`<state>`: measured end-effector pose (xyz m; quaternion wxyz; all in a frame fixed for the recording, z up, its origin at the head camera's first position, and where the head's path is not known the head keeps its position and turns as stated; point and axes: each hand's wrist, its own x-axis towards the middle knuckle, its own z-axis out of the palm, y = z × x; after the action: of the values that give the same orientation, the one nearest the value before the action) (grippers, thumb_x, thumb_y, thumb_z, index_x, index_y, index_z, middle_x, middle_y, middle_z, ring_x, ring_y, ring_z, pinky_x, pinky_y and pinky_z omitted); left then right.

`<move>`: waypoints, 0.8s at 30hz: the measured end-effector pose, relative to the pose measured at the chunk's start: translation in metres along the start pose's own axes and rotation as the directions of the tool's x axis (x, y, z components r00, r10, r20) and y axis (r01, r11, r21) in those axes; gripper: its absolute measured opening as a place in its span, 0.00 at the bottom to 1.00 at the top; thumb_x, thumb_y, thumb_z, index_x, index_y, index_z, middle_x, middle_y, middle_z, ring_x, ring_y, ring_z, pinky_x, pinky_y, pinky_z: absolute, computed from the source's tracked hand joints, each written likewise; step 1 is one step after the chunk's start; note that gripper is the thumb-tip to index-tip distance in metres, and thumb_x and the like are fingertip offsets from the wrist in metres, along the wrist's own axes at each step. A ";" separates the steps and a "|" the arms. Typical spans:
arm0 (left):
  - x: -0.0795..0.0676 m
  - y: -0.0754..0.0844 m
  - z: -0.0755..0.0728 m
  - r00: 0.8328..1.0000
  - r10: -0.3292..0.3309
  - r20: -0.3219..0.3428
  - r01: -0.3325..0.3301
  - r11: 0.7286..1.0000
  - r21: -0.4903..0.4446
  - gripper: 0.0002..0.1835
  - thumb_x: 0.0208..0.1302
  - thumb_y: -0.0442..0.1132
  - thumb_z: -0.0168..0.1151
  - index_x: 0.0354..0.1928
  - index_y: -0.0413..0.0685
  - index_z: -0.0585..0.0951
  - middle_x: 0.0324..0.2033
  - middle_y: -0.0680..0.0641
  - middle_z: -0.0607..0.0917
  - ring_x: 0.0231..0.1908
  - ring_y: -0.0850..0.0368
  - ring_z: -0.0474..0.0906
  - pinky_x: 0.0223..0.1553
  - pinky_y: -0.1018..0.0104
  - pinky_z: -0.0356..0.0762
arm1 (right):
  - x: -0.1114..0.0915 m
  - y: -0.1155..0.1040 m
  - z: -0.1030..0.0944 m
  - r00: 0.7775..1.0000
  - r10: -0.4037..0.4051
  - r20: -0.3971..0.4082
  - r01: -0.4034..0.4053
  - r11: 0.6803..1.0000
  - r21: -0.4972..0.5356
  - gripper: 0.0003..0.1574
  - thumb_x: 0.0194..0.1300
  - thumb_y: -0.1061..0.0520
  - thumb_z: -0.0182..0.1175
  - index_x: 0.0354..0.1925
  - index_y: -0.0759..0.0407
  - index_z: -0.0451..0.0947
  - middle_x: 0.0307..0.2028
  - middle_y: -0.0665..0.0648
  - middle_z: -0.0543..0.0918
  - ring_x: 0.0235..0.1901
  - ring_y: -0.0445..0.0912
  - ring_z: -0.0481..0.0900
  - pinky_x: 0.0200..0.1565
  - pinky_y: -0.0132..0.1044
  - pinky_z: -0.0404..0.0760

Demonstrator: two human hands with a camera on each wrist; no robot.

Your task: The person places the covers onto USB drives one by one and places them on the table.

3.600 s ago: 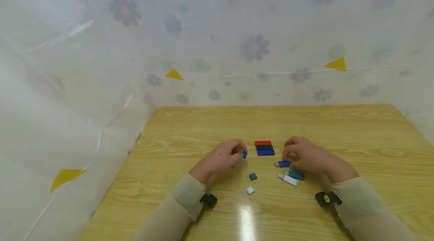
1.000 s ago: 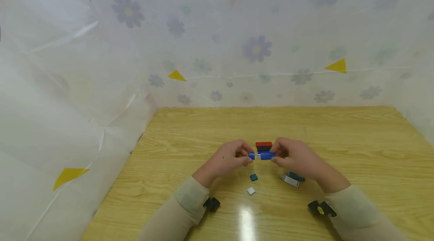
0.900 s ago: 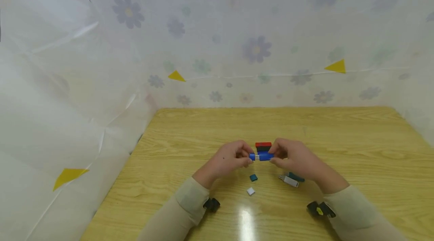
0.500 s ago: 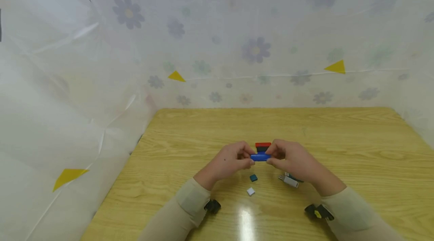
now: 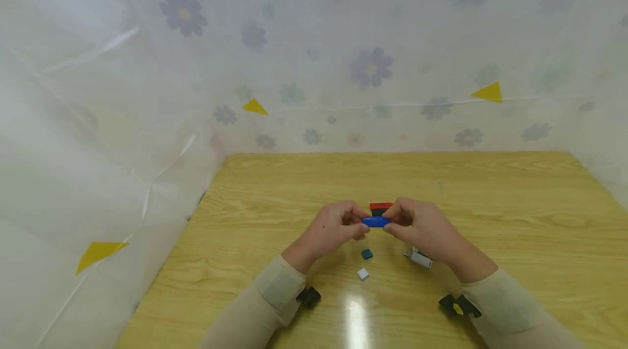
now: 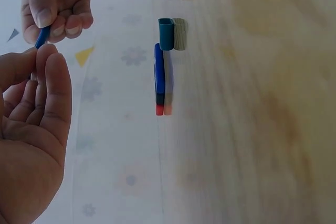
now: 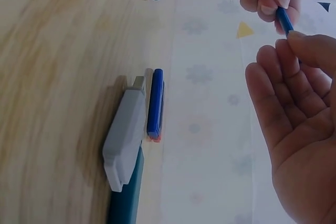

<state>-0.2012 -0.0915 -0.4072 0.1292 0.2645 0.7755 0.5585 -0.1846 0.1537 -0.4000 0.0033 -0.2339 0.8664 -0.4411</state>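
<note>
Both hands meet over the table at a blue USB stick (image 5: 375,222), whose metal plug is covered by its blue cap. My left hand (image 5: 338,224) pinches the cap end between thumb and fingers. At the other end, my right hand (image 5: 424,228) pinches the body. Just behind lies a row of capped USB sticks: a red one (image 5: 380,206), a black one (image 5: 380,212) and a blue one (image 6: 160,72). Closer to me rest a teal cap (image 5: 367,254) and a white cap (image 5: 363,274). An uncapped white USB stick (image 5: 420,259) overlaps a teal USB stick (image 7: 126,198).
The wood-grain table (image 5: 275,185) ends at a flowered plastic sheet (image 5: 314,65) at the back, and similar sheeting hangs on the left. Yellow triangles (image 5: 487,92) mark the sheeting. Black wrist cameras (image 5: 309,297) sit under both sleeves.
The right hand has lifted the blue USB stick off the table and brought it left to the cap in the left hand. The gap between cap and body has closed.
</note>
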 end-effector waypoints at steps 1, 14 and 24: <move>0.000 0.000 0.000 1.000 0.002 -0.001 -0.002 1.000 -0.003 0.06 0.70 0.36 0.64 0.47 0.52 0.84 0.38 0.37 0.87 0.39 0.39 0.86 0.43 0.46 0.83 | 0.000 0.000 0.000 1.000 0.000 -0.004 -0.001 1.000 -0.006 0.05 0.68 0.57 0.68 0.41 0.49 0.81 0.34 0.50 0.86 0.32 0.41 0.84 0.31 0.37 0.80; 0.003 0.002 -0.007 0.997 -0.077 -0.015 0.078 0.994 0.070 0.09 0.72 0.41 0.64 0.51 0.54 0.83 0.40 0.42 0.88 0.40 0.45 0.86 0.44 0.47 0.82 | 0.003 0.006 -0.005 0.990 -0.139 -0.031 0.130 0.972 -0.197 0.14 0.65 0.56 0.72 0.47 0.44 0.81 0.46 0.44 0.81 0.48 0.50 0.79 0.48 0.54 0.79; 0.004 0.002 -0.006 0.997 -0.078 0.000 0.078 0.996 0.050 0.10 0.72 0.41 0.65 0.51 0.52 0.83 0.38 0.41 0.87 0.39 0.42 0.86 0.43 0.49 0.83 | 0.004 0.011 -0.008 0.975 -0.222 -0.031 0.200 0.925 -0.323 0.13 0.61 0.55 0.75 0.42 0.42 0.83 0.49 0.47 0.80 0.54 0.50 0.74 0.53 0.56 0.75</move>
<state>-0.2069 -0.0936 -0.4027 0.1451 0.2378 0.7987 0.5333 -0.1944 0.1633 -0.4030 -0.1109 -0.3082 0.8955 -0.3012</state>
